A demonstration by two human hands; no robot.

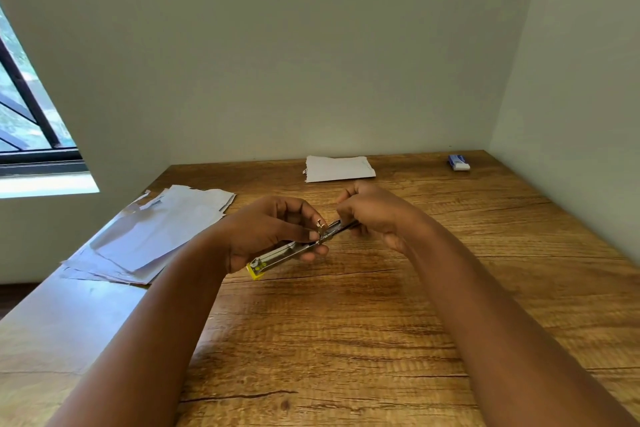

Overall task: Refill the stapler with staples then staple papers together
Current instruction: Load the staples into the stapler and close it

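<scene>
Two hands: met over the middle of the bench, lifted clear of the wood.
Left hand: grip clamped around the stapler, thumb and fingers wrapped over its metal body, yellow tail sticking out toward the wearer.
Stapler: held tilted, seemingly opened, far end running up to the right between the two hands; staple channel too small to read as loaded or bare.
Right hand: fingertips pinched together at the stapler's far end; could not tell whether a staple strip or the stapler's own part was pinched.
Risk, loading: strip could buckle or break if pushed in crooked; spring part could snap back on a fingertip if let go early.
Risk, hold: stapler was off the bench, so a slip could drop it and scatter staples.
Loose papers: heaped at the left edge, some overhanging; could slide off if knocked by the left forearm.
Folded sheet: farther back near the wall, well apart from the hands.
Small blue-and-white box: in the far right corner, likely staples, a long reach away.
</scene>
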